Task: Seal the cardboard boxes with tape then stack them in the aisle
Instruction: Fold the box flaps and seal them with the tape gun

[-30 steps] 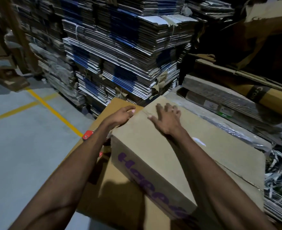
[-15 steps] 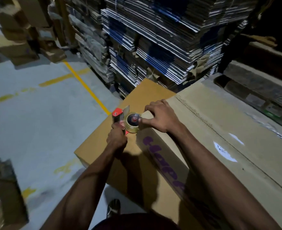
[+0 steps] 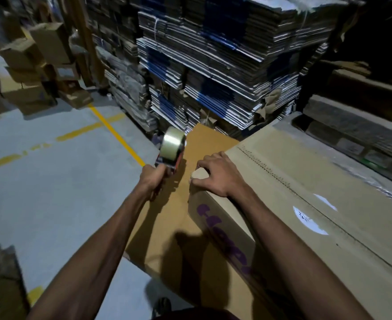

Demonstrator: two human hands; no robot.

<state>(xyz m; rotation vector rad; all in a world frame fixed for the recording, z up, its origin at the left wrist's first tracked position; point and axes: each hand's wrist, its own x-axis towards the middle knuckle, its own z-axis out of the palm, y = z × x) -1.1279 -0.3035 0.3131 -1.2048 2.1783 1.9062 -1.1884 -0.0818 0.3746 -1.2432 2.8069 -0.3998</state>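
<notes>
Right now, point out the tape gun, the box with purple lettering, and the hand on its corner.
tape gun (image 3: pixel 173 146), head view, on the clear tape roll.
box (image 3: pixel 282 181), head view, on its bare top face.
right hand (image 3: pixel 215 175), head view, on the back of the hand.

We see open grey floor (image 3: pixel 52 192) to our left. Stacked flat cartons (image 3: pixel 225 65) wall off the way ahead, loose boxes (image 3: pixel 42 56) crowd the far left, and the large cardboard box (image 3: pixel 305 192) fills our right.
</notes>
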